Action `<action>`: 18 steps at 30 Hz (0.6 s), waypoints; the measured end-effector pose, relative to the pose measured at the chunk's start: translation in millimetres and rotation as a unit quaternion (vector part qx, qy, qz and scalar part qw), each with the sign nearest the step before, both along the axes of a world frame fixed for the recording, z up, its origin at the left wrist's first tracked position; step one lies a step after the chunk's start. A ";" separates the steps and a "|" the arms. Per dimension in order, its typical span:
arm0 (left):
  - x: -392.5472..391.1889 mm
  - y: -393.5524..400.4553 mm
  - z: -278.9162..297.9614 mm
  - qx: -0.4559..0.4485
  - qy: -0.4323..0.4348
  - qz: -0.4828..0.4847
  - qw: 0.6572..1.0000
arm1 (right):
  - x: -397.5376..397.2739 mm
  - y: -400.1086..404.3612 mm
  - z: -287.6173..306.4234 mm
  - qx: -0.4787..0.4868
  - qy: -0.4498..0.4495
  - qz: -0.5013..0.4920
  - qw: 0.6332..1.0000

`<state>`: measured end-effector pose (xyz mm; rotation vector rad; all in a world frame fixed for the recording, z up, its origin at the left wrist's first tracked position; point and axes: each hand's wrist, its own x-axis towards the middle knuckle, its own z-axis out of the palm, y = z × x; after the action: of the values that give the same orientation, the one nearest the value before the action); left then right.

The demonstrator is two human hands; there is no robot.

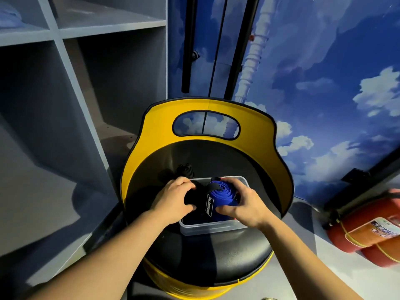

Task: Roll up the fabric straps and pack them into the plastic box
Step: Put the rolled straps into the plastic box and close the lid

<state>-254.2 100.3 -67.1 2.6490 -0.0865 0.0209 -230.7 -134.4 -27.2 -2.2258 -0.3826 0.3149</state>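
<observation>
A clear plastic box [213, 228] stands on the black seat of a yellow chair [216, 258]. My right hand [242, 205] grips a rolled blue fabric strap [224, 194] with a black labelled end, held over the box's right half. My left hand [173, 197] curls round a rolled black strap [190, 197] at the box's left half. Another black strap bundle [185, 169] lies on the seat just behind the box. The box's inside is mostly hidden by my hands.
The chair's yellow backrest [207, 120] curves round the far side. Grey open shelving [65, 94] stands at the left. Red fire extinguishers [368, 234] lie on the floor at the right, below a blue sky-pattern wall [324, 83].
</observation>
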 end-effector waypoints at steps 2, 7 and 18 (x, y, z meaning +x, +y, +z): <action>1.8 1.8 -3.4 0.005 0.002 0.002 1.000 | -1.0 7.3 -2.6 -0.003 -0.002 0.015 1.000; 1.6 2.9 -6.6 0.004 -0.019 0.006 1.000 | 4.6 9.1 -5.0 0.002 0.004 0.029 1.000; 2.5 2.5 -7.7 -0.013 -0.054 0.009 0.998 | 6.5 15.5 -13.8 0.000 0.011 0.062 0.998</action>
<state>-251.7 102.9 -74.8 2.6209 -0.0983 0.1699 -224.3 -118.9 -41.0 -2.2013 -0.5091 0.4057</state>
